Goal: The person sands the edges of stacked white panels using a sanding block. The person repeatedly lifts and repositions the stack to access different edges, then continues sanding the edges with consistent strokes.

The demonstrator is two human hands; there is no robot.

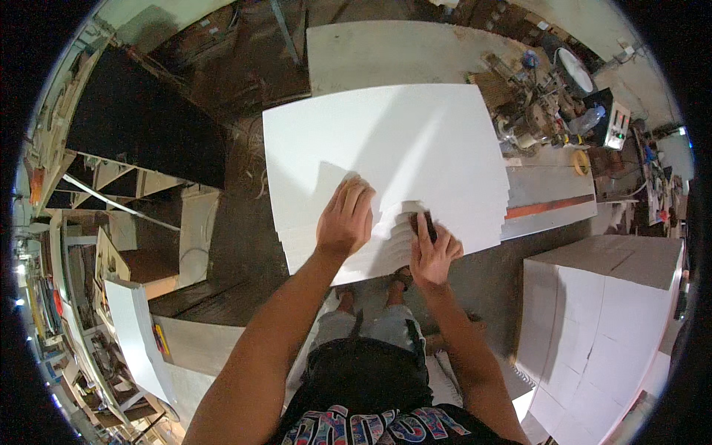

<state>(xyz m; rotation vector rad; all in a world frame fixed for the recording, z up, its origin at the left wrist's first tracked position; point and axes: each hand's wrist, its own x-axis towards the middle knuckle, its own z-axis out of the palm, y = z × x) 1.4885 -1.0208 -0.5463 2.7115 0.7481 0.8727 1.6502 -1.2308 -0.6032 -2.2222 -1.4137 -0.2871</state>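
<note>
A stack of large white sheets (445,156) lies in front of me, its near edges fanned out in steps. My left hand (346,215) is on the sheets left of the middle, its fingers bent and pressed together. Its fingertips are hidden, so I cannot make out what, if anything, they pinch. Over the stepped near edges, my right hand (435,256) grips a small dark flat-sided tool (424,225), with the thumb side along it. The exact kind of the tool does not show. Shadows of both hands fall on the white surface.
A pale tabletop (386,55) extends behind the stack. Machinery (530,122), a roll of yellow tape (581,162) and a control box (617,122) are at the far right. A tall white stack (586,319) stands at right; a smaller white stack (133,334) is at left.
</note>
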